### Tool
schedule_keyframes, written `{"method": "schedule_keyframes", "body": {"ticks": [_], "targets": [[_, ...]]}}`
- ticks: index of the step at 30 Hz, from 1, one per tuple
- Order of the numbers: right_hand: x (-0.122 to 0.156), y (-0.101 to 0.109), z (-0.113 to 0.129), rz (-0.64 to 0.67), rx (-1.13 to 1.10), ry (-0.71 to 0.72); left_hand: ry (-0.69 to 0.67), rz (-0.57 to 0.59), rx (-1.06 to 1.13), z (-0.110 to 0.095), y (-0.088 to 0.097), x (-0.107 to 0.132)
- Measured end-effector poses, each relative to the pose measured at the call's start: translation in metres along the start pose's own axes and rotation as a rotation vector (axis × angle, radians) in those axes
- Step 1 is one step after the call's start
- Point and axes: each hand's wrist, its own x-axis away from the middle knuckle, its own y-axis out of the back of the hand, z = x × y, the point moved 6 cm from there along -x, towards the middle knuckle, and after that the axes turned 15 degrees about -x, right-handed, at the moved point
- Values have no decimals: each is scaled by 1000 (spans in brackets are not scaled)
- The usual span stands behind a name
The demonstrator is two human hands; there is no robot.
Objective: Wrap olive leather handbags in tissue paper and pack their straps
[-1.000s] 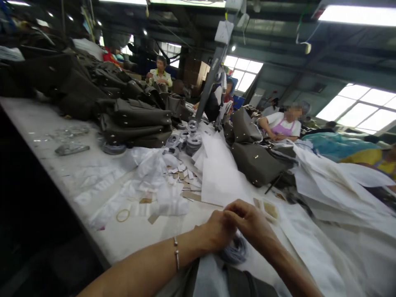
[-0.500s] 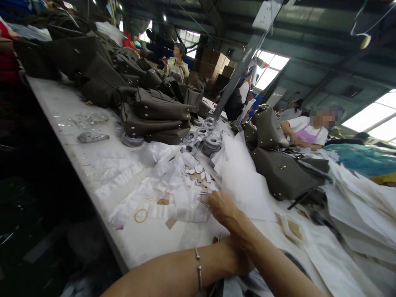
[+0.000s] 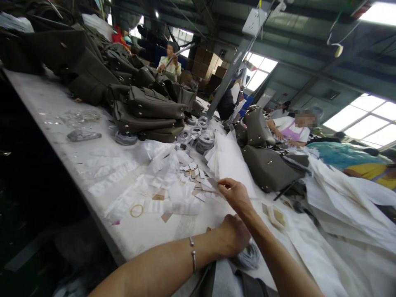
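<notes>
My right hand pinches a small grey card between thumb and fingertips, just above a scattered pile of small cards. Closer to me, my left hand, with a silver bracelet on its wrist, is curled closed. Its fingers are turned away, so what they hold, if anything, is hidden. A coil of grey plastic-wrapped strap lies right beside it. Below my left forearm, part of a dark bag shows at the bottom edge.
Stacked dark bags and several wrapped coils stand further back. Clear plastic bags and a rubber band lie left. White sheets, another dark bag and a small tray are right. Co-workers are beyond.
My right hand has lifted from the card pile and moved slightly right, now with a grey card in its fingertips. The wrists no longer overlap, and the view has shifted a little.
</notes>
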Motion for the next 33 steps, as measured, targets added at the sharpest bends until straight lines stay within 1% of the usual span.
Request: {"method": "schedule_keyframes", "body": {"ticks": [1,3,4,5,6,8,10,12,14,16,19,22,25,28,30,33], "targets": [[1,6,1,-51,-160,-16,-5,29,-8,0,-1,-1],[4,12,2,-120,-561,-59,-7,75,-14,1,-2,-2],[7,13,4,-129,-749,-79,-7,86,-11,2,0,-2],[10,14,6,-122,-891,-94,-6,92,-6,2,2,-1],[15,16,8,-113,-996,-107,-6,96,-1,3,4,-1],[30,22,8,-95,-1109,-126,-5,105,11,4,8,0],[51,34,1,-116,-1130,-132,11,118,19,6,11,1],[77,51,-12,-183,-1099,-116,32,130,33,9,12,1],[106,68,-26,-268,-1036,-67,52,129,51,12,13,3],[135,81,-37,-309,-959,-16,69,120,63,16,15,5],[171,87,-52,-338,-860,0,92,121,64,21,19,8],[197,83,-68,-371,-802,-76,110,137,51,27,26,8],[209,72,-79,-336,-814,-147,119,149,29,31,31,6],[210,66,-82,-340,-884,-175,114,146,8,32,36,6],[207,67,-79,-365,-890,-175,108,132,-7,30,40,7],[203,77,-69,-435,-832,-126,100,108,-28,26,45,9]]}}
